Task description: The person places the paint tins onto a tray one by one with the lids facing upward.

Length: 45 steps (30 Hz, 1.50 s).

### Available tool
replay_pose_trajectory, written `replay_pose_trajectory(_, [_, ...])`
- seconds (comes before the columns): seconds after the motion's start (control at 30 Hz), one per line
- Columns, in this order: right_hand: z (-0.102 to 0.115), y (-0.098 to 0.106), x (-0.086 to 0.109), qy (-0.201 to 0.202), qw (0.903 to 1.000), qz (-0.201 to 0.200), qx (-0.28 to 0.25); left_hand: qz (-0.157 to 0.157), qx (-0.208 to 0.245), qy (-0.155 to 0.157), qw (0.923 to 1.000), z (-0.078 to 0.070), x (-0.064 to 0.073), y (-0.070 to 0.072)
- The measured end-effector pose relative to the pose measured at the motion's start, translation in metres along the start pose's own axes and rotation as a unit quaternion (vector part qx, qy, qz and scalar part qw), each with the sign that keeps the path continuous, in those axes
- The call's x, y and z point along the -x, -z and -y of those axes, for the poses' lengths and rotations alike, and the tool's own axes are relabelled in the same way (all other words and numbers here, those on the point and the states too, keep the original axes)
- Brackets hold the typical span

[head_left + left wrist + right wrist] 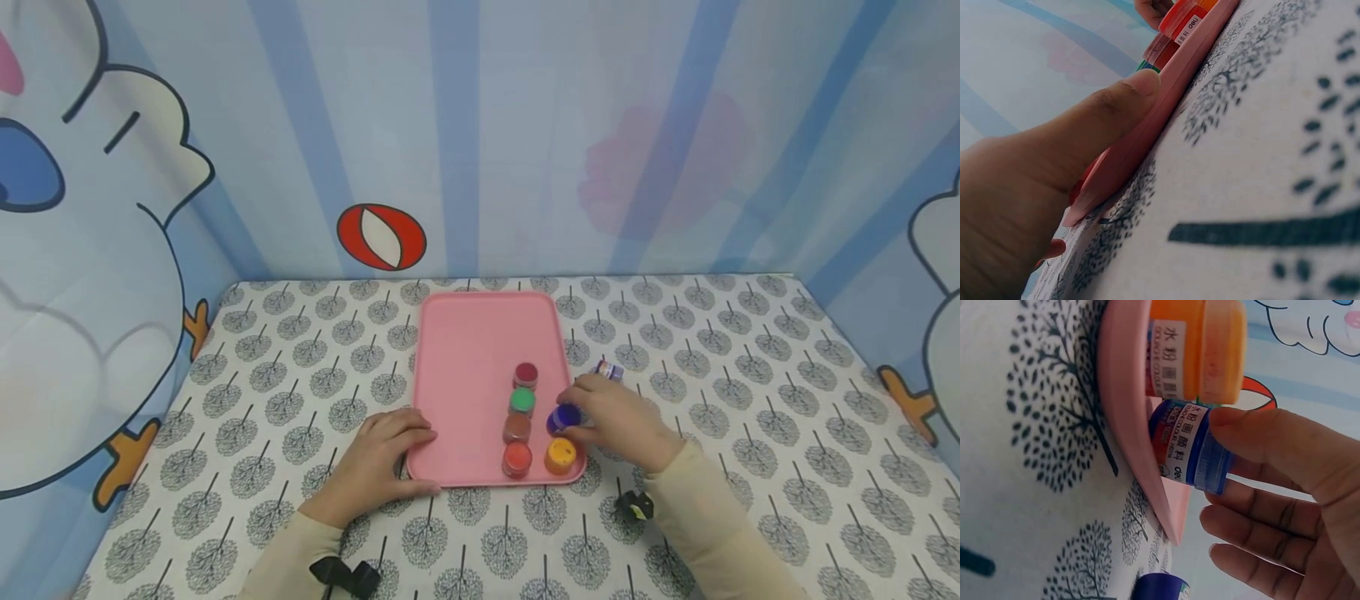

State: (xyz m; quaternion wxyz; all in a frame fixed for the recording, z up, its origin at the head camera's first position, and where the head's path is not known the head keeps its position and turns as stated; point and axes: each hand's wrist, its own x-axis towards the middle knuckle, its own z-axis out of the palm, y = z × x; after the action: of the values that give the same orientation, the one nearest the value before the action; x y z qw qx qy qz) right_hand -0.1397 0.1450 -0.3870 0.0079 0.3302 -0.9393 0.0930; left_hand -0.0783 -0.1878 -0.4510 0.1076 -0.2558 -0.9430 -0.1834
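Note:
My right hand (622, 417) pinches a blue gouache paint jar (1188, 447) between thumb and fingers by its lid. The jar is slightly tilted at the right side of the pink tray (480, 333). Just in front of it stands an orange paint jar (560, 456). To its left, a column of jars runs from front to back: red (517, 459), brown (517, 427), green (522, 401) and dark red (526, 375). My left hand (375, 467) rests at the tray's front left corner, fingers loosely extended and holding nothing.
Behind my right hand, a purple-blue jar (609, 370) lies on the tree-patterned tablecloth (315, 358), outside the tray. A printed blue curtain (510, 142) hangs along the table's back edge.

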Motion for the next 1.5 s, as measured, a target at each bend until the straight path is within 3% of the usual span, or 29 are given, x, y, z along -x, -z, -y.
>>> replay_pose_trajectory(0.9, [-0.001,-0.006,-0.005,0.002,0.9998,0.015,-0.011,0.002,0.002,0.001,1.0000,-0.001,-0.001,0.002])
replay_pose_trajectory(1.5, [-0.009,0.006,-0.002,-0.009,0.9996,-0.002,-0.027,0.009,0.006,0.010,0.9999,-0.002,0.000,0.001])
